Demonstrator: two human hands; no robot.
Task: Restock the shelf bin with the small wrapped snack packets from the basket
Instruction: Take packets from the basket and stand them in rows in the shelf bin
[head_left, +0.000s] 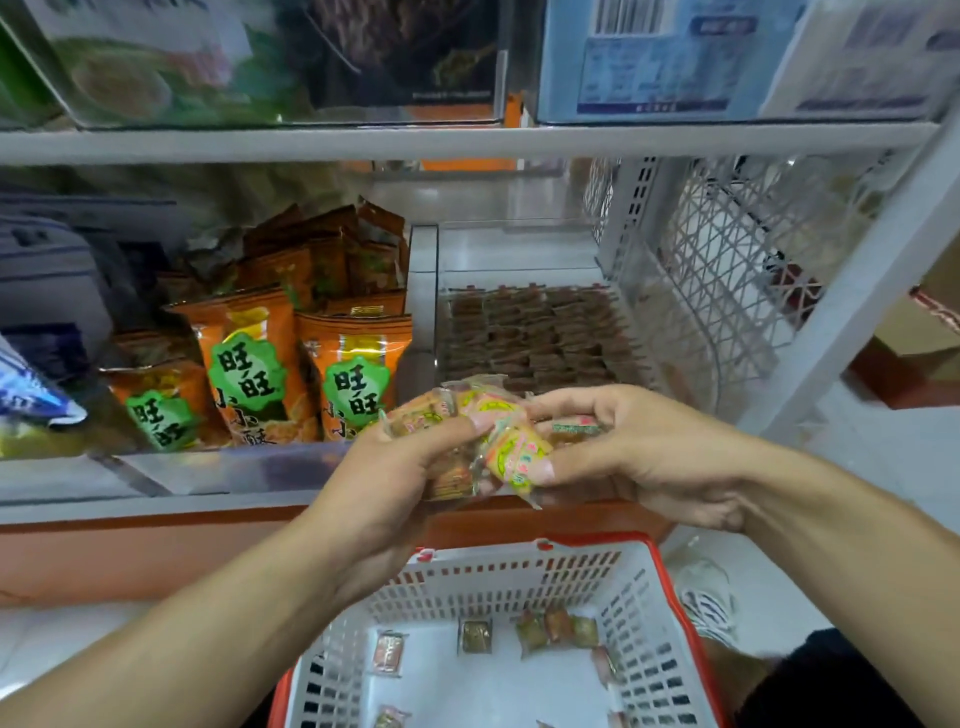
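My left hand (387, 483) grips a bunch of small wrapped snack packets (470, 415) in front of the shelf edge. My right hand (631, 452) meets it from the right and pinches a yellow-pink packet (514, 457) from that bunch, with another small packet tucked under its fingers. Just behind the hands stands the clear shelf bin (524, 270), holding rows of brown packets (530, 338) at its bottom. Below, the white basket with a red rim (644, 587) has several loose packets (558, 626) on its floor.
Orange snack bags (306, 374) fill the bin to the left. A white wire mesh divider (727, 275) and a slanted shelf post (852, 291) stand to the right. The upper shelf board (467, 140) carries boxes. A shoe (706, 597) shows beside the basket.
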